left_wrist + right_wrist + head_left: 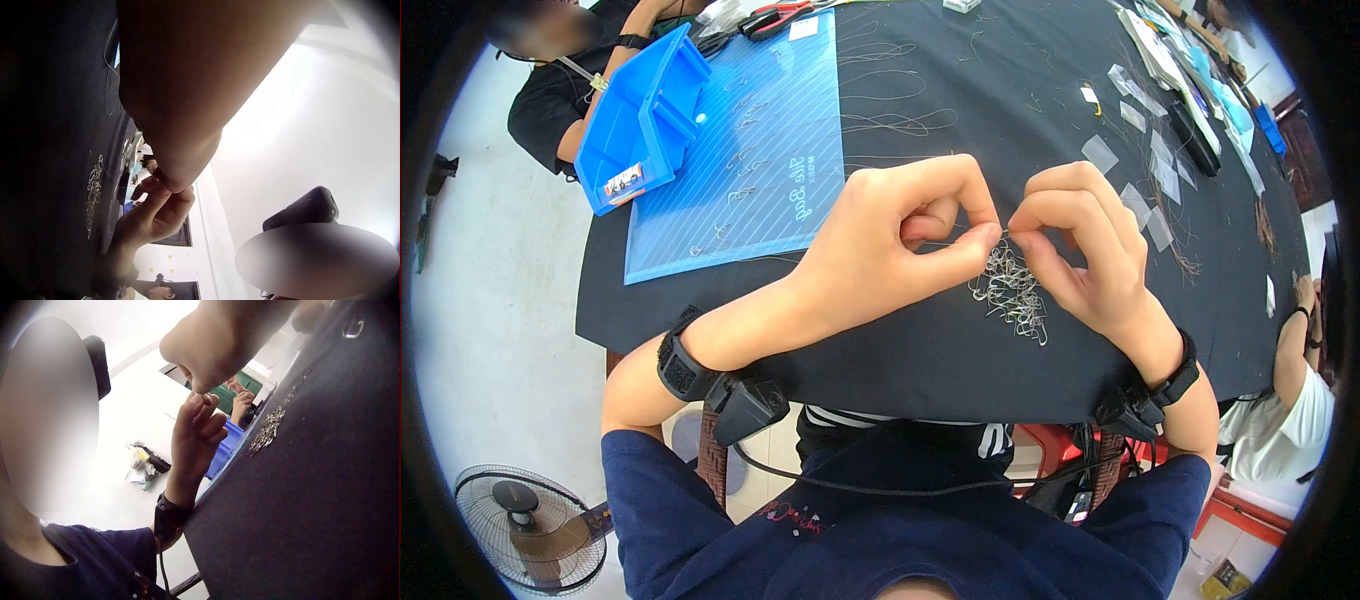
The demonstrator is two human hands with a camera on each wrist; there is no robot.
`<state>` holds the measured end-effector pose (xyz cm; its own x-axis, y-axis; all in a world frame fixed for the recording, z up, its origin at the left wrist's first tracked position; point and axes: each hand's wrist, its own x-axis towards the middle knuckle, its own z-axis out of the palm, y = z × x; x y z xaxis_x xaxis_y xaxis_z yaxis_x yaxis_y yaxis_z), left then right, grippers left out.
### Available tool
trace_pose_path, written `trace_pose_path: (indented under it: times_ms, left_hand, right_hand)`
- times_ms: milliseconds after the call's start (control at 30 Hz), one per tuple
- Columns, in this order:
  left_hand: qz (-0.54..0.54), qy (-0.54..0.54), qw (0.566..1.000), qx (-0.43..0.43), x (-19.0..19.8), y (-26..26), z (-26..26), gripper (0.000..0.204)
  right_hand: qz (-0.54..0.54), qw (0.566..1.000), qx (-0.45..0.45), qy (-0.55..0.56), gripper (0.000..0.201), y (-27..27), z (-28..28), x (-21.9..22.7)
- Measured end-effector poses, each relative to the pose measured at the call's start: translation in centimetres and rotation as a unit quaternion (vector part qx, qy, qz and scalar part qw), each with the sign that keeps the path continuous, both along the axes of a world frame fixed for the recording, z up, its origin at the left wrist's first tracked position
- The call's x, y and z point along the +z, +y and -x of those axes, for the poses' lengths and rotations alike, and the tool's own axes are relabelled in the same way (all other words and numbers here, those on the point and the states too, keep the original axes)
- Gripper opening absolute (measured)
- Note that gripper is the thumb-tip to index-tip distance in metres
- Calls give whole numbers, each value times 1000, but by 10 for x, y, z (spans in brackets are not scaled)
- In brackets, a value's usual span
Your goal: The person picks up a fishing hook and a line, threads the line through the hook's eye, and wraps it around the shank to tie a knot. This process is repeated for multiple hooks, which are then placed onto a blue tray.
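My left hand (900, 225) and my right hand (1090, 235) meet fingertip to fingertip above the table. Between thumb and forefinger each pinches a tiny, thin, wire-like piece (1004, 232); I cannot tell whether it is a hook or line, as the fingertips cover most of it. Just below lies a loose pile of silvery fish hooks (1015, 295) on the black cloth. In the right wrist view, the left hand (197, 434) shows its other fingers curled, close to the right hand (212, 347). The left wrist view shows the same pile of hooks (94, 194) beside the hands.
A blue file bag (770, 215) carries rows of hooks with lines trailing over the black cloth (880, 350). On its left part stands a blue bin (640, 130). Red-handled pliers (775, 18) lie at the back. Clear plastic pieces (1165, 170) scatter at right. Other people sit around.
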<state>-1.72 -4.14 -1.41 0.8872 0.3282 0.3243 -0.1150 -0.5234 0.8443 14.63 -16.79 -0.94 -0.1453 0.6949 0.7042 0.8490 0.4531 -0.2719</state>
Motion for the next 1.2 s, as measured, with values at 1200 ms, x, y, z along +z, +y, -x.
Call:
trace_pose_path:
  times_ms: [1200]
  left_hand:
    - [324,43,943,-57,-4,-5,-4,17]
  right_hand:
    - [-24,1000,-11,6,24,-1,0,-1]
